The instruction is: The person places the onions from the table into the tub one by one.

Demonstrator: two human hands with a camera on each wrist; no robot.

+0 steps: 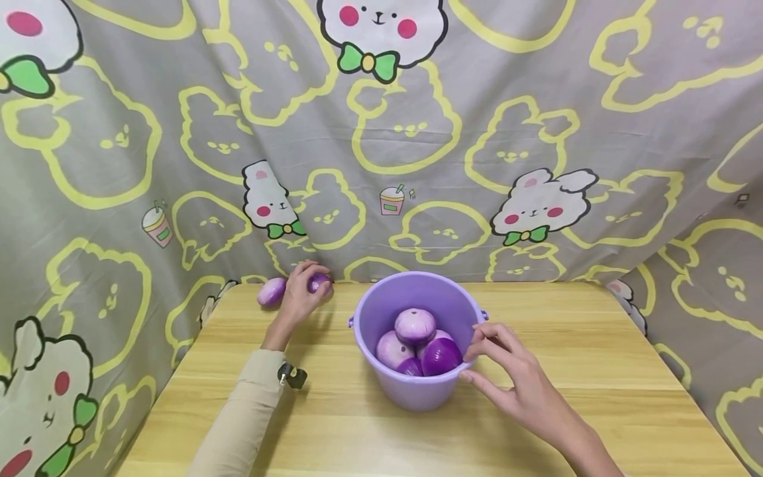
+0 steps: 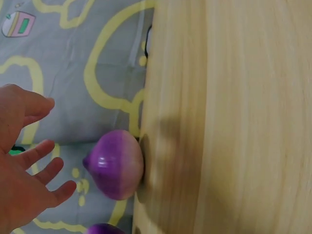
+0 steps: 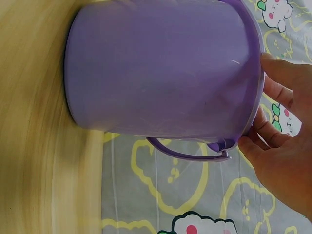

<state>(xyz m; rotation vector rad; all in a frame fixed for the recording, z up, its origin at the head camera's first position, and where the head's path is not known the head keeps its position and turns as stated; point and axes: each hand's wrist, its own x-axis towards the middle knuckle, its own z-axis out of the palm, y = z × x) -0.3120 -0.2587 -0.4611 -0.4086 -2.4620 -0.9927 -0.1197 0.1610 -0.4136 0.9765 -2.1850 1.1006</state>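
My left hand (image 1: pixel 301 295) reaches over the back left of the table, around a purple onion (image 1: pixel 318 283). In the left wrist view the fingers are spread and relaxed, apart from the onion (image 2: pixel 117 165), whose pointed end faces the palm. A second, paler onion (image 1: pixel 271 292) lies just left of that hand. The lilac bucket (image 1: pixel 411 391) stands upright at mid-table with several purple onions (image 1: pixel 415 325) inside. My right hand (image 1: pixel 518 374) pinches the bucket's right rim; in the right wrist view the hand (image 3: pixel 282 141) has its thumb and fingers at the rim.
A grey curtain (image 1: pixel 411 132) with yellow outlines and rabbit prints hangs behind and beside the wooden table (image 1: pixel 334 424). The bucket's handle (image 3: pixel 190 156) hangs down along its outside. A dark strap mount (image 1: pixel 292 375) sits on my left wrist.
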